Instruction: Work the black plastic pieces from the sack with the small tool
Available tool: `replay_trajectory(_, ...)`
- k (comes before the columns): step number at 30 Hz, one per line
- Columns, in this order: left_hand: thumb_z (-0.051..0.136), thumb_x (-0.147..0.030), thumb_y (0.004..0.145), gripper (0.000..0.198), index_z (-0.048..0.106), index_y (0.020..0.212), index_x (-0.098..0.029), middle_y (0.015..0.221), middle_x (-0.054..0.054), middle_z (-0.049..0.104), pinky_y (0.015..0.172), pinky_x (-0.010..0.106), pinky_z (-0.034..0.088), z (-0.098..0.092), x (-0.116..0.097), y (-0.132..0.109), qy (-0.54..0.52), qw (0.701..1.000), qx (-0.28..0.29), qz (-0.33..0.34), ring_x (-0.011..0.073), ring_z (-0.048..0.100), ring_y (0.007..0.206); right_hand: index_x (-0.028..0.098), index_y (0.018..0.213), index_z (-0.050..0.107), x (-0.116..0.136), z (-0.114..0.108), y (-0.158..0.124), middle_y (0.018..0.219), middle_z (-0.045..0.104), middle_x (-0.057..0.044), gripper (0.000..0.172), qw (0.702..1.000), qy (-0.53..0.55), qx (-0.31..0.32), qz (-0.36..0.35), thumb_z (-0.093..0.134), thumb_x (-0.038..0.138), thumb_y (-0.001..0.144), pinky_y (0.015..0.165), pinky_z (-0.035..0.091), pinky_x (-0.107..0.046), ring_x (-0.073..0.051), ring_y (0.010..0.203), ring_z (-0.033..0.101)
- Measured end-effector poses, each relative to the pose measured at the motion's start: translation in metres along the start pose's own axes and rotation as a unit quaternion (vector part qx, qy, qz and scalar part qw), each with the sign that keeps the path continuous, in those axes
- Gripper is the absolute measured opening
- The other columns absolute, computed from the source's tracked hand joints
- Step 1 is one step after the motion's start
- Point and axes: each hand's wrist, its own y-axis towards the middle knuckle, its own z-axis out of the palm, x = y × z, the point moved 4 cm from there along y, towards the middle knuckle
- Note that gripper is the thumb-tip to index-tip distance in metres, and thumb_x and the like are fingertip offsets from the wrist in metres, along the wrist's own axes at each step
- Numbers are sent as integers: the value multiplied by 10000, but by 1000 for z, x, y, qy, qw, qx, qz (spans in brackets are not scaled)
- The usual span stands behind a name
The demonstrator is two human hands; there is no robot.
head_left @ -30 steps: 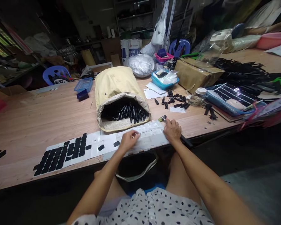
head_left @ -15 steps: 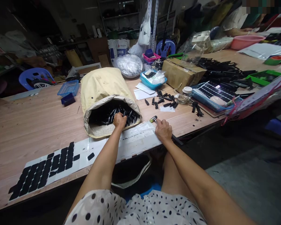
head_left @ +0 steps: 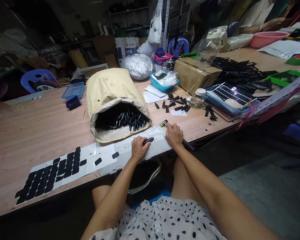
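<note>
My left hand [head_left: 139, 147] is closed on a small black tapered part [head_left: 148, 141], resting low over the white cardboard strip [head_left: 126, 156] along the table's front edge. In my right hand [head_left: 174, 135] is a small hammer [head_left: 164, 123], its yellowish-tipped head pointing left and its dark handle sticking out behind the hand. Just beyond my left hand lies a pale yellow sack [head_left: 108, 85] on its side, mouth towards me. Many black parts [head_left: 126, 120] like the held one fill that mouth. Plastic film [head_left: 153, 133] covers part of the strip between my hands.
A sheet of black stick-on pads [head_left: 48, 176] lies at the left front. Loose black pieces [head_left: 177, 103], a lidded jar [head_left: 198, 97] and a cardboard box [head_left: 195, 75] stand to the right. Blue baskets [head_left: 73, 90] sit at left. Another person's arm [head_left: 270, 25] shows far right.
My left hand has come out of the sack's mouth towards me, bringing a black part over the cardboard strip. My right hand stays on the hammer, nearly unmoved.
</note>
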Motion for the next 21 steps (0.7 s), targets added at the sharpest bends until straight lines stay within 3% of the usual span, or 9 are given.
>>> replay_trajectory(7, 660, -306, 889, 203, 759, 1066, -284, 1045, 43, 675, 944, 373, 411, 2, 2, 6, 2, 1000, 17, 2, 242, 546, 1061, 241, 1299, 658, -5, -10, 3, 1067, 622, -117, 413, 998, 53, 30, 7, 439, 171, 956, 784, 400, -319, -244, 975, 548)
replay_trajectory(14, 660, -341, 892, 216, 771, 1076, -320, 1036, 38, 670, 943, 375, 417, 5, 0, 7, -8, 1000, 14, -6, 247, 544, 1059, 241, 1310, 656, 8, -25, -49, 1145, 684, -90, 454, 965, 246, -17, -92, 377, 165, 960, 935, 492, -320, -224, 1054, 614)
replay_trajectory(21, 662, -338, 890, 234, 777, 1093, -323, 1036, 33, 671, 956, 367, 416, 5, -2, 9, -5, 1000, 13, -9, 239, 546, 1061, 261, 1320, 674, 24, -32, -71, 1094, 704, -79, 444, 962, 244, -8, -119, 407, 179, 974, 922, 516, -291, -201, 1039, 645)
